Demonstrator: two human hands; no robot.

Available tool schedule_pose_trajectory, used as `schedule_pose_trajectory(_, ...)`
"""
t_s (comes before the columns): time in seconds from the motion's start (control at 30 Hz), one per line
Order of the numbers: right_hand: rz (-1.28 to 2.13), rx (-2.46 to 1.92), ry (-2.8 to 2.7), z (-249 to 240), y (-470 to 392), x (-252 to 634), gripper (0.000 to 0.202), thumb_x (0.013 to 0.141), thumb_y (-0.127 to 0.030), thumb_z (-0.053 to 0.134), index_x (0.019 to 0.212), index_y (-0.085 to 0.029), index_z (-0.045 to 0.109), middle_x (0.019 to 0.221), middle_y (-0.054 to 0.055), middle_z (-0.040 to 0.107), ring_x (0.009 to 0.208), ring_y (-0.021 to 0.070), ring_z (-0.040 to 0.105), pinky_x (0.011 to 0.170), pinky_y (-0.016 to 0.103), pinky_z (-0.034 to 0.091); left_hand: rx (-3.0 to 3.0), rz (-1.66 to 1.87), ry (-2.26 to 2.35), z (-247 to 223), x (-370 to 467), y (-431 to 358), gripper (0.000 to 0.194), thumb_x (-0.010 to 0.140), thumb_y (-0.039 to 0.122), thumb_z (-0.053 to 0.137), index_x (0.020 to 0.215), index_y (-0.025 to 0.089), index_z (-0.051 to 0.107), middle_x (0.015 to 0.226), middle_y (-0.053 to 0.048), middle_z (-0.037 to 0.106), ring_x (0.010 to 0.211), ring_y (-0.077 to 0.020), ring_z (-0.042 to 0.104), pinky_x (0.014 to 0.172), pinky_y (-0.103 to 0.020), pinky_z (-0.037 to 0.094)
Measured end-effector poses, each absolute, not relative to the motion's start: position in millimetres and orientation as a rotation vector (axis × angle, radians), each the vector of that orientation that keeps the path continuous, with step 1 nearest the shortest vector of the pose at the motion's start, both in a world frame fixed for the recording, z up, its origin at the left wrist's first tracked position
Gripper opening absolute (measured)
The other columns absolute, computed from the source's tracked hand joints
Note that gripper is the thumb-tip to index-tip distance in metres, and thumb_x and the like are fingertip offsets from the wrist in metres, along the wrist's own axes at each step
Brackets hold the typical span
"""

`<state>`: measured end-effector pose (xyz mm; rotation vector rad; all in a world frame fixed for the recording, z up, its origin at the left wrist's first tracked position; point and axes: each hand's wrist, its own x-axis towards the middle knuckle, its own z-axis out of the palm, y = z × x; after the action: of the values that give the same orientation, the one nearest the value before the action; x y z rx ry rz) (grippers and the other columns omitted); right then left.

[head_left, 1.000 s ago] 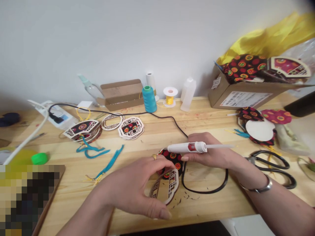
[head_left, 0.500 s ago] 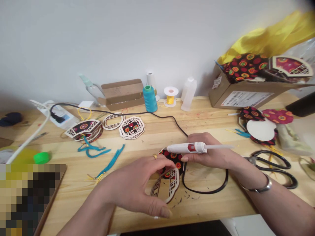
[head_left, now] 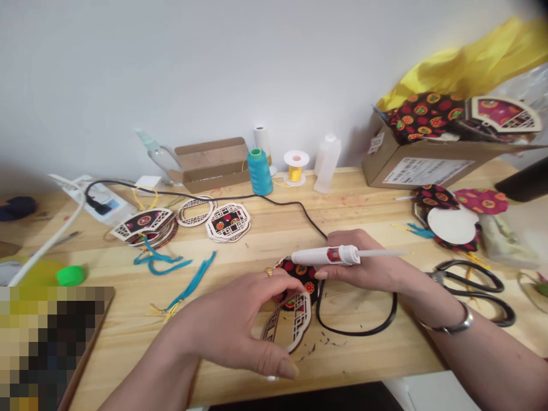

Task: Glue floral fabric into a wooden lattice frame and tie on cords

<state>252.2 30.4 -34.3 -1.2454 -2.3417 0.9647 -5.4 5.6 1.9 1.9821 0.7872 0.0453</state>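
Observation:
A white glue gun (head_left: 329,256) with a pale glue stick out of its back is gripped by my right hand (head_left: 357,265), its tip over a dark floral fabric piece (head_left: 309,286). My left hand (head_left: 240,322) spans a cut-out wooden frame (head_left: 300,319), thumb apart from the fingers, whose tips rest at the fabric and the frame's upper edge. Whether they pinch it is hard to see. The gun's black cable loops on the table below my right hand.
Black-handled scissors (head_left: 471,282) lie right of my right wrist. Blue tassels (head_left: 194,282), decorated frames (head_left: 229,222) and a blue thread spool (head_left: 259,174) are beyond my left hand. A cardboard box (head_left: 419,165) stands back right.
The view has shifted very slightly. Both hands, the glue gun, the fabric and the frame keep nearly the same positions.

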Motion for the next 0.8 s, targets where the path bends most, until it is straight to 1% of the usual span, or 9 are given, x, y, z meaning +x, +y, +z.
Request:
schedule_pose_trajectory(0.2,0.974,-1.265,-2.29,-33,31,255,0.046,0.076,-0.057,0.062,0.059,-0.016,0.05,0.055,-0.003,0.047,0.049,0.0077,0.039,0.047,0.023,0.025,1.991,0.061,0.792,0,-5,6,0.072,0.061,0.054,0.074,0.125,0.028,0.052,0.126,-0.006,0.059,0.108,-0.0304,0.057,0.089,-0.039,0.048)
schedule_pose_trajectory(0.3,0.98,-1.268,-2.3,-31,32,255,0.045,0.076,-0.056,0.062,0.059,-0.016,0.05,0.056,-0.003,0.047,0.049,0.0078,0.039,0.047,0.023,0.025,1.991,0.048,0.791,0,-6,6,0.074,0.061,0.054,0.074,0.126,0.028,0.05,0.128,-0.006,0.058,0.11,-0.0308,0.056,0.09,-0.04,0.047)
schedule_pose_trajectory(0.6,0.963,-1.233,-2.252,-23,34,268,0.043,0.077,-0.05,0.064,0.058,-0.018,0.043,0.054,-0.005,0.04,0.048,0.0074,0.036,0.045,0.023,0.025,1.99,0.053,0.793,0,-6,7,0.073,0.063,0.053,0.074,0.128,0.03,0.05,0.129,-0.005,0.057,0.112,-0.0309,0.055,0.092,-0.04,0.046)
schedule_pose_trajectory(0.8,1.002,-1.249,-2.279,-16,37,278,0.041,0.075,-0.047,0.066,0.057,-0.018,0.043,0.053,-0.005,0.042,0.047,0.0076,0.036,0.044,0.023,0.026,1.976,0.06,0.797,-1,-7,8,0.074,0.061,0.052,0.075,0.127,0.029,0.05,0.132,-0.006,0.056,0.113,-0.0318,0.054,0.091,-0.04,0.047)
